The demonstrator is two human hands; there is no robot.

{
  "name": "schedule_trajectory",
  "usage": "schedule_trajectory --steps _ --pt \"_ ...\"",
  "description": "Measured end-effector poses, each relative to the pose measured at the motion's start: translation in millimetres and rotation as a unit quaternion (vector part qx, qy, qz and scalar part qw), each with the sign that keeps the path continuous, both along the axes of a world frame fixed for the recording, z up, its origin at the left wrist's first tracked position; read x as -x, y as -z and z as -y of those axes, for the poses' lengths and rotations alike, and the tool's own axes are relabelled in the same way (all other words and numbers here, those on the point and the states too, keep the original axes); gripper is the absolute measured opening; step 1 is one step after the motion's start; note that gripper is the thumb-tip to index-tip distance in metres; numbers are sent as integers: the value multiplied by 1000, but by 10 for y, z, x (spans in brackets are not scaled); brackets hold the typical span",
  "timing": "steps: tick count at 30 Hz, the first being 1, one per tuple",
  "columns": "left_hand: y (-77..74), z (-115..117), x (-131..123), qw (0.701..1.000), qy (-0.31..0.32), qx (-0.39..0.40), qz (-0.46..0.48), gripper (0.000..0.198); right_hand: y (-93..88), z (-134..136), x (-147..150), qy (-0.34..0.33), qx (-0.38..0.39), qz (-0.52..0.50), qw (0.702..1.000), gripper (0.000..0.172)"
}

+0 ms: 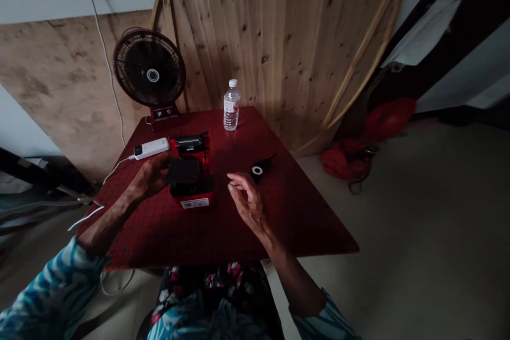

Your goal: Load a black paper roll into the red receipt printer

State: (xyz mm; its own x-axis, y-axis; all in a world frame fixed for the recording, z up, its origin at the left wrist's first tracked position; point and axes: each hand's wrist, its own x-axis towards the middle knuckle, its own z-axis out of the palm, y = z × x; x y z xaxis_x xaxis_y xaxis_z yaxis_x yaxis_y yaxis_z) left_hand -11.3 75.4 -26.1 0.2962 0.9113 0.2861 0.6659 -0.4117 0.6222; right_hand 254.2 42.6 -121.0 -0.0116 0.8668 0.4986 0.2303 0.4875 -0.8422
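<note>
On the table stands a small red and black machine with a white label on its front and a black roller part at its back. My left hand is closed on the left edge of a black flat piece, which is over the machine's top; whether the piece is joined to it I cannot tell. To the right of the machine, my right hand hovers over the table with loosely bent fingers and nothing in them. Just beyond its fingertips lies a black object with a white ring.
A white power bank with a cable lies on the red table, left of the roller part. Behind stand a dark fan and a clear water bottle. A large round wooden board leans against the wall.
</note>
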Motion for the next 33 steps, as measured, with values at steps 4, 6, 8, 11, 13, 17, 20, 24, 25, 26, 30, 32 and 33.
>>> schedule_trajectory --steps 4,6,8,11,13,17,20,24,25,26,30,32,33 --pt "180 -257 -76 1000 -20 3 -10 30 319 -136 -128 24 13 30 999 22" --pt "263 -313 -90 999 -27 9 -23 32 434 -147 -154 29 26 37 999 22" --pt "325 -339 -94 999 -31 15 -37 33 502 -147 -162 29 37 41 998 23" --pt "368 -369 -103 997 -33 24 -61 36 538 -146 -159 23 42 44 998 23" --pt "361 -405 -116 995 -35 36 -87 39 540 -144 -158 20 42 50 998 23" --pt "279 -504 -133 989 -8 61 -135 44 539 -127 -179 15 44 62 997 21" --pt "208 -555 -123 984 16 61 -169 43 538 -110 -199 20 34 71 997 19" --pt "168 -576 -118 977 32 63 -202 41 543 -97 -203 12 24 72 997 18" --pt "168 -583 -125 975 34 65 -208 42 547 -96 -200 6 22 70 997 18" --pt "171 -593 -137 973 34 66 -217 43 549 -96 -197 0 21 70 997 19" --pt "196 -664 -206 962 36 75 -260 36 544 -86 -191 -17 24 69 997 20" --pt "217 -701 -233 957 41 83 -274 33 527 -70 -190 -25 26 74 997 20" --pt "229 -715 -241 956 41 86 -278 32 517 -60 -188 -28 26 80 996 21"
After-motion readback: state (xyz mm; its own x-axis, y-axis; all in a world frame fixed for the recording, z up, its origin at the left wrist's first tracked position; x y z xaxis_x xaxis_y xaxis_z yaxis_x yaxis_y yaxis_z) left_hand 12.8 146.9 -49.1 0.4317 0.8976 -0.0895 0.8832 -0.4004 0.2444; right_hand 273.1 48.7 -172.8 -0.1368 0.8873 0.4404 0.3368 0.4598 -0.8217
